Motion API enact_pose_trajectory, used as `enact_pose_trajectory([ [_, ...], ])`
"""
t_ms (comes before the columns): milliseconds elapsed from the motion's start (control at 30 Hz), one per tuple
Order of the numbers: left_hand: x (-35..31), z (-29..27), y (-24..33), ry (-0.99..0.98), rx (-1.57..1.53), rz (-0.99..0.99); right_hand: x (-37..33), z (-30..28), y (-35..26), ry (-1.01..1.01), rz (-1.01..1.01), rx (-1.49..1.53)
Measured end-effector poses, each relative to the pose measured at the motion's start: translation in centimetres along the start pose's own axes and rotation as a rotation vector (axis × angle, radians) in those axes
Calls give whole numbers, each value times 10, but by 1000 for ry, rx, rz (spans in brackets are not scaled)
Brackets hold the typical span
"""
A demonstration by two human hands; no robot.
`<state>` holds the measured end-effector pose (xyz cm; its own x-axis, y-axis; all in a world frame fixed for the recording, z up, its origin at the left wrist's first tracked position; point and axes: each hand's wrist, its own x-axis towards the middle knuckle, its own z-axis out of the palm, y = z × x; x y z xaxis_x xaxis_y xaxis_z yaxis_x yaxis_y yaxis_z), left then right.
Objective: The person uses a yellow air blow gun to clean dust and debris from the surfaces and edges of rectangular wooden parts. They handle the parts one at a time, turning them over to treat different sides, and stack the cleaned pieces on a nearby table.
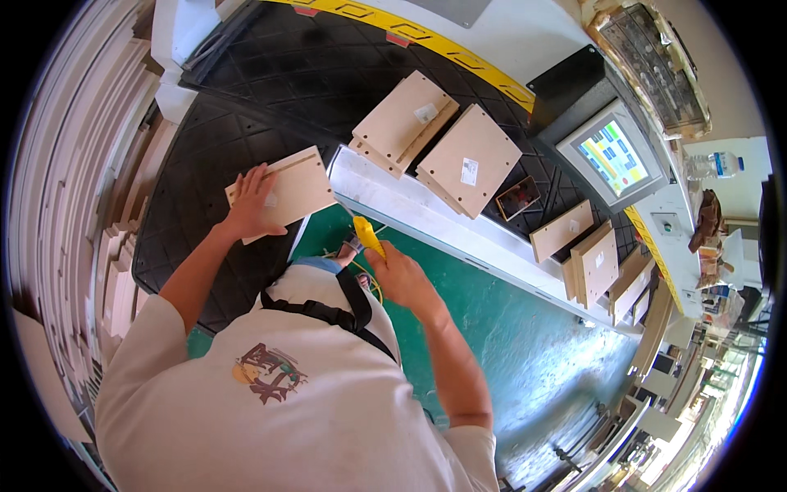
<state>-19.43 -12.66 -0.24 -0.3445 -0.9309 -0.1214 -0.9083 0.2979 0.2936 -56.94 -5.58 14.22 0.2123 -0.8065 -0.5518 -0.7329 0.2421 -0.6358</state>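
My left hand [252,203] lies over one end of a light wooden panel [303,190], fingers spread and thumb apart on its face. The panel has a groove near its far edge and a few small drilled holes. It rests on the black padded table [193,172] at its corner. Closed in my right hand [402,279] is a yellow hand tool [367,235], held just off the panel's near right corner. The fingers hide its lower part, so I cannot make out its kind.
Stacked drilled panels [469,162] stand on the machine bed, right of my panel. Further right are a small open box [518,198], more panels [595,262] and a touchscreen [613,157]. Long boards [74,189] line the left side. A thin yellow hose [376,289] hangs by my feet over the green floor.
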Motion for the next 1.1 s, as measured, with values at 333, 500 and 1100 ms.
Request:
enact_pose_trajectory([
  [333,37,-12,-2,-38,-31,119,36,-59,-31,-7,-241,-59],
  [500,33,-19,-10,-84,24,64,49,-83,-50,-231,-97,58],
  [1100,-16,-13,-63,89,-148,9,107,-34,-83,-529,-369,5],
])
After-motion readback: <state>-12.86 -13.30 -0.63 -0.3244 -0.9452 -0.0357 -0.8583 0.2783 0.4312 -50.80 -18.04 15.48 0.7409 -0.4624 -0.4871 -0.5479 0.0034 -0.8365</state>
